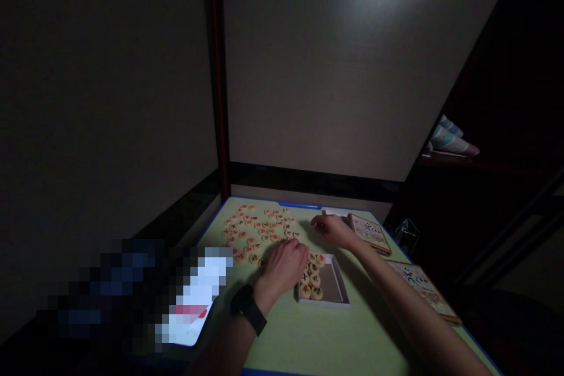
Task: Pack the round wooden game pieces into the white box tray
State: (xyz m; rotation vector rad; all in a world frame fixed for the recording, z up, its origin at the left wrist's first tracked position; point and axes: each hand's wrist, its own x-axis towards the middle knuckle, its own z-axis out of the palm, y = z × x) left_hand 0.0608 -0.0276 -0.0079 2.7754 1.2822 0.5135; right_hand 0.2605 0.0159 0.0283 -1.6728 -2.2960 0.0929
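Many round wooden Chinese chess pieces (pixel 251 241) with red or black characters lie scattered on the green table (pixel 282 329). My left hand (pixel 286 261), with a dark watch (pixel 247 305) on its wrist, is over the near pieces and the left edge of a shallow white box (pixel 337 304). Its fingers curl downward, and whatever they hold is hidden. Inside the box, several pieces (pixel 314 278) lie in rows along the left side. My right hand (pixel 332 229) hovers beyond the box, right of the scattered pieces, fingers loosely bent and apart, with nothing visible in them.
Two illustrated box lids (pixel 371 232), (pixel 425 288) lie along the right edge, and another white box (pixel 337 212) is partly hidden behind my right hand. A lit, blurred screen (pixel 194 299) stands at left. Walls (pixel 308 100) rise behind the table.
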